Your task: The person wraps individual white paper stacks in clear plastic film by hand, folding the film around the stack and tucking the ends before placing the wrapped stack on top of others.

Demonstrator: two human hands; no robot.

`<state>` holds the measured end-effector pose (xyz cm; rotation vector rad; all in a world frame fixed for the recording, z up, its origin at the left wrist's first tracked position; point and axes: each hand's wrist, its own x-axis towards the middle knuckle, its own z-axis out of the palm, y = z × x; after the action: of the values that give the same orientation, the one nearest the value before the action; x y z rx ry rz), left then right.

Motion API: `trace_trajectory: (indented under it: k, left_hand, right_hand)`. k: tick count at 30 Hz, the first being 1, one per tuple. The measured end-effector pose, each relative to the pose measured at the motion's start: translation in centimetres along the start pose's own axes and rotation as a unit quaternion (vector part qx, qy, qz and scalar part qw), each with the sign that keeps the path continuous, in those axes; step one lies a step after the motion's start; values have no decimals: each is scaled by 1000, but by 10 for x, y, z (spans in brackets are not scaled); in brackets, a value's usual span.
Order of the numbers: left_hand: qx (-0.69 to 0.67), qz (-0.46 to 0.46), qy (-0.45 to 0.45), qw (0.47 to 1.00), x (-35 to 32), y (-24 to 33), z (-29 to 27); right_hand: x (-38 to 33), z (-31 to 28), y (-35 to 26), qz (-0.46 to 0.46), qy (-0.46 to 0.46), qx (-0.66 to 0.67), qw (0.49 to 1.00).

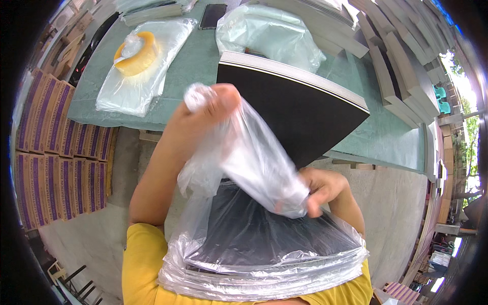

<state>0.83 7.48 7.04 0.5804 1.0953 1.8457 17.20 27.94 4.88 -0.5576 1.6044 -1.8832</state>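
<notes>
A clear plastic bag (259,162) is pulled out between my two hands, partly blurred. My left hand (206,112) is closed on its gathered upper part, with a tuft of plastic sticking out past the fingers. My right hand (325,188) pinches the lower right part of the same bag. Below them, close to my body, lies a stack of dark flat boards (254,229) covered in wrinkled clear plastic. Just beyond my hands, a black-topped stack with white layered edges (290,112) rests on the green table (193,66), its corner overhanging the near edge.
A roll of yellowish tape (140,56) lies on flat plastic bags (122,94) at the table's left. Behind the black-topped stack is a crumpled bag (269,35). A dark phone-like slab (212,16) lies farther back. Pale board stacks (396,76) stand right; cartons (56,188) are piled left.
</notes>
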Motion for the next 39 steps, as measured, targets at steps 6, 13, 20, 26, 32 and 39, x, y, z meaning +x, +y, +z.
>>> trace_trajectory:
  k: [6,13,20,26,32,39]
  left_hand:
    - [141,18,-277,950,-12,-1,-27]
    - [342,84,-436,828,-23,22,-9]
    - [839,-79,-204,498,-40,-10,-18]
    - [816,-97,-290,490,-52,14,25]
    - [893,-75,-172,409,-43,-1,6]
    - [807,-11,-218,549,-47,-23,-27]
  right_hand:
    - [-28,-6,-33,-208,98,118,966]
    - [-41,28,5,83,207,-737,638]
    - [-25,43,-78,118,38,-400,908]
    - [-34,24,-8,289,155,-709,624]
    - [-23,27,-3,290,120,-784,536]
    - [-22,31,-61,65,427,-508,745]
